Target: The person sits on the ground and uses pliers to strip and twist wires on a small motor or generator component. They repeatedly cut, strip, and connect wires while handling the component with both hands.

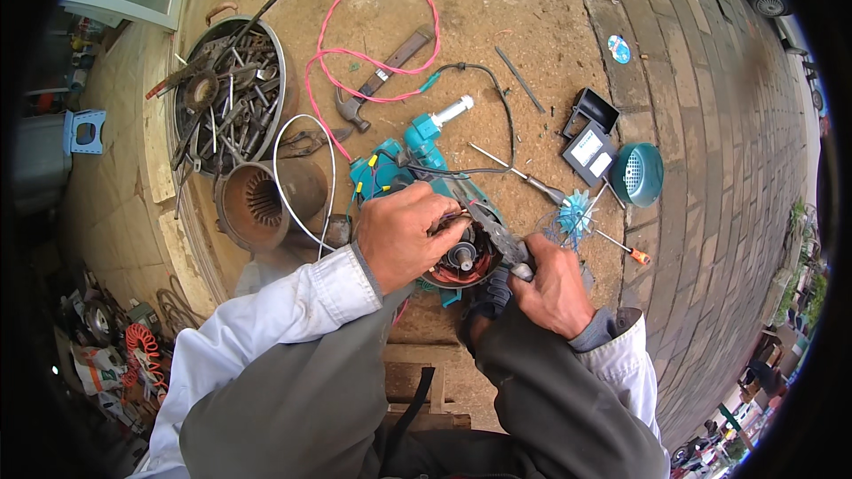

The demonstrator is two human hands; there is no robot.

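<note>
Between my knees lies a teal electric pump motor (377,173), its open end showing copper windings (484,268) around a metal shaft (461,256). My left hand (410,232) is closed at the rim of that opening, thumb and fingers pinched together. Whatever sits between those fingertips is too small to make out. My right hand (557,288) is wrapped round a long, worn grey metal tool (499,239), which slants across the right side of the opening toward the motor body. The tool's exact kind is unclear, and its grip is partly hidden by my fingers.
At the left stand a metal basin (282,93) of tools and a rusty cylindrical housing (257,200). A hammer (390,71) and pink cable (362,51) lie beyond the motor. To the right are screwdrivers (543,188), a teal fan (575,213), a vented cover (639,173) and a black box (593,113).
</note>
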